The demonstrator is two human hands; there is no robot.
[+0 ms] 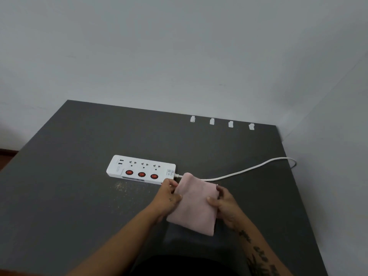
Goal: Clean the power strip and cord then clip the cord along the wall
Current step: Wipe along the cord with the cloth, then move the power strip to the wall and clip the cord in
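A white power strip (140,169) with three red switches lies flat on the dark grey table (69,186). Its white cord (245,171) runs right from the strip's end and curves off near the table's right edge. A folded pink cloth (196,208) is held just in front of the strip's right end. My left hand (169,198) grips the cloth's left edge and my right hand (223,204) grips its right edge. Several white cord clips (212,121) sit in a row on the wall at the table's back edge.
A patch of pale dust or crumbs (123,186) lies on the table in front of the strip. The grey wall (179,56) rises behind the table and meets a side wall at the right.
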